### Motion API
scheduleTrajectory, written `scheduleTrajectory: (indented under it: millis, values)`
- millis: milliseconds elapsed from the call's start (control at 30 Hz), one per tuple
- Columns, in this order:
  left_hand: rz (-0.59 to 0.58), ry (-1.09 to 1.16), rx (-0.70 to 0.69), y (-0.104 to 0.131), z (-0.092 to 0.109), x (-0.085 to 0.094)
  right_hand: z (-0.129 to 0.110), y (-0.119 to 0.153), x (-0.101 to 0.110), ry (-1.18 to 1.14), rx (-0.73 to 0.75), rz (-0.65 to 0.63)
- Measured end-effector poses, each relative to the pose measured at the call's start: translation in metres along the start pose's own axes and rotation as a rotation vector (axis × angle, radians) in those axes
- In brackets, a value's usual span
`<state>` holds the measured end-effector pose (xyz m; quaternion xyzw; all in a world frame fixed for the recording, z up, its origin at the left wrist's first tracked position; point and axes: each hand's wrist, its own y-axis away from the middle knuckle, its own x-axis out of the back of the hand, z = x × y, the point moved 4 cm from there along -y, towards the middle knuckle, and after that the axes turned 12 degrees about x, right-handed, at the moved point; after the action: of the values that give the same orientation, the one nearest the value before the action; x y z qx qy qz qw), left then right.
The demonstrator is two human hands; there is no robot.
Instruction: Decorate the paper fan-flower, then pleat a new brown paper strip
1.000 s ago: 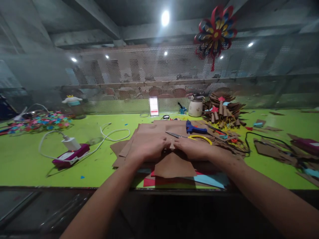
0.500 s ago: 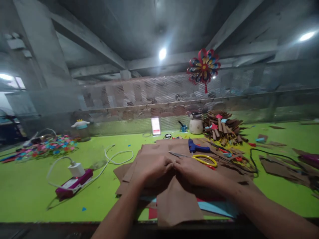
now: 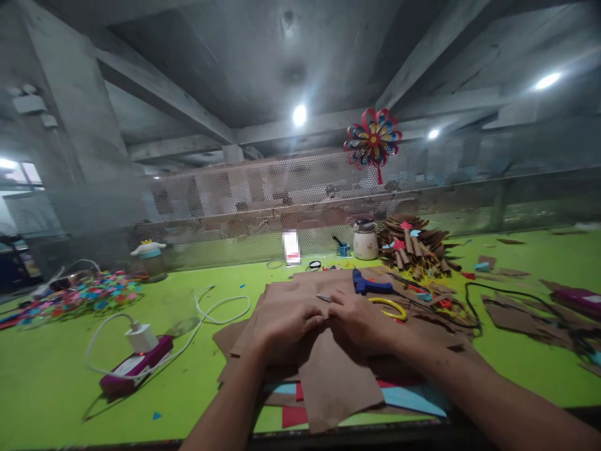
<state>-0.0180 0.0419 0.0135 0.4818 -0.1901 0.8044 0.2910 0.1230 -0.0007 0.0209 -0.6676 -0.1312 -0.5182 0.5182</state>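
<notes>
A sheet of brown kraft paper slopes toward me, its near end reaching the table's front edge. At its far end my left hand pinches the paper between thumb and fingers. My right hand grips the same end close beside it, fingers bent. Beneath both hands lies a stack of brown paper. Scissors with yellow handles rest on the stack, partly covered by my right hand. Just beyond them is a blue glue gun. Red and light blue sheets stick out under the brown paper.
A purple power strip with a white charger and cable lies left. Colourful paper stars are heaped behind it. Rolled brown paper pieces are piled back right beside a pale jar. A black cord and paper scraps lie right.
My right hand's fingers have lifted and now cover more of the scissors. Both hands still hold the far end of the paper. The whole view has shifted slightly.
</notes>
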Motion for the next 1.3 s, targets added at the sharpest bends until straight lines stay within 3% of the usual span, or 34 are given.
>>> scheduleTrajectory:
  millis: [133, 233, 367, 633, 800, 1133, 1300]
  values:
    - [0.089, -0.107, 0.011, 0.011, 0.015, 0.004, 0.018, 0.004, -0.002, -0.325, -0.203, 0.016]
    - [0.191, -0.270, 0.053, 0.021, 0.028, 0.012, 0.029, 0.006, -0.006, -0.543, -0.319, -0.074]
    - [0.258, -0.444, 0.113, 0.028, 0.043, 0.018, 0.036, 0.010, -0.008, -0.653, -0.419, -0.167]
    - [0.211, -0.473, 0.164, 0.030, 0.060, 0.020, 0.038, 0.012, -0.011, -0.809, -0.381, -0.142]
    - [0.201, -0.427, 0.121, 0.032, 0.066, 0.021, 0.041, 0.012, -0.014, -0.937, -0.372, -0.099]
    - [0.332, -0.601, 0.124, 0.033, 0.037, 0.014, 0.049, 0.015, -0.006, -0.820, -0.356, -0.164]
    - [0.303, -0.573, 0.103, 0.032, 0.041, 0.014, 0.048, 0.015, -0.006, -0.895, -0.354, -0.164]
